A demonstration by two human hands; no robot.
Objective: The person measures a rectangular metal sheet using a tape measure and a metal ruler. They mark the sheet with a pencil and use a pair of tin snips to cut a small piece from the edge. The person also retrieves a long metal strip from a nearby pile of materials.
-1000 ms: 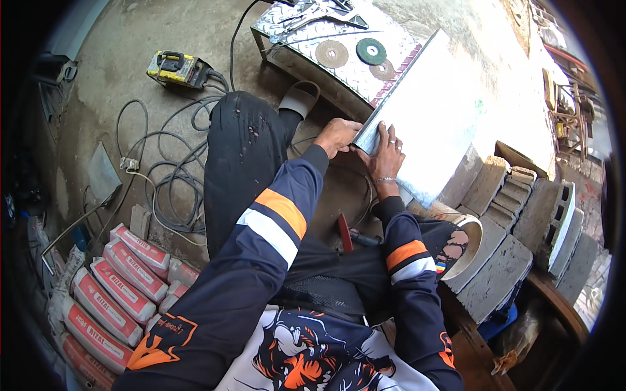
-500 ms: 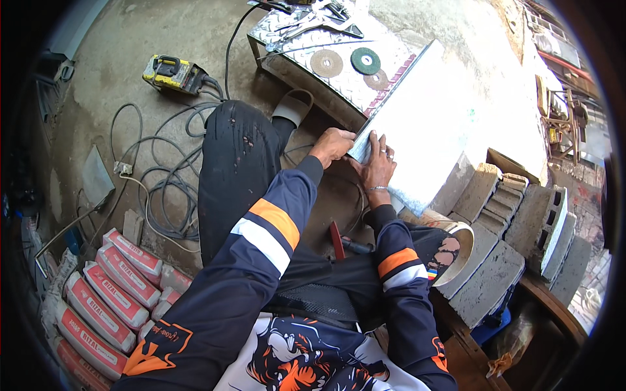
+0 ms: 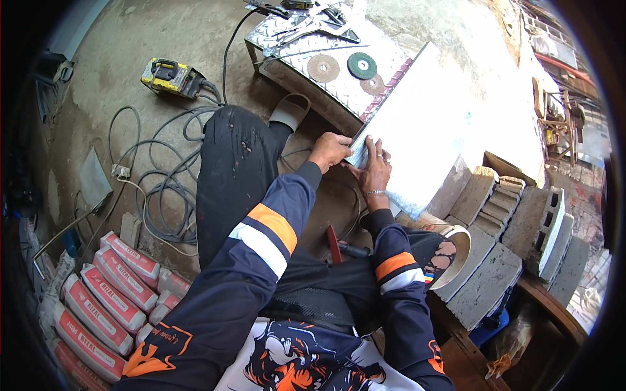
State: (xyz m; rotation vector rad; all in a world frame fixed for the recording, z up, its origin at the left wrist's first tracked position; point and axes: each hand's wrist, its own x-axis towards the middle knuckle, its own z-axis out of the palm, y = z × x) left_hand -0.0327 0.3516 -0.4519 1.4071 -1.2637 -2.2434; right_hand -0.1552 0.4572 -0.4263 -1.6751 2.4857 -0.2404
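Note:
A large, pale, shiny flat sheet (image 3: 417, 140) slants up from my hands across the right edge of a low metal table (image 3: 297, 73). Its surface is washed out by bright light. My left hand (image 3: 330, 151) pinches the sheet's near left corner, fingers closed at the edge. Close beside it, my right hand (image 3: 374, 171) grips the near edge, with fingers lying over the top face. The right thumb reaches toward the left hand at the corner. Below my hands, between my legs, lies a tool with a flat red part (image 3: 334, 244) and a dark body.
On the table are a green abrasive disc (image 3: 362, 66), two brown discs (image 3: 323, 68) and metal clamps (image 3: 319, 26). A yellow-black boxy machine (image 3: 171, 77) and coiled cables (image 3: 166, 195) lie left. Concrete blocks (image 3: 479, 267) and a round bucket (image 3: 462, 251) stand right, red-white bags (image 3: 107, 306) lower left.
The whole view has shifted slightly. Both hands keep their hold at the sheet's near corner, with hardly any other visible movement.

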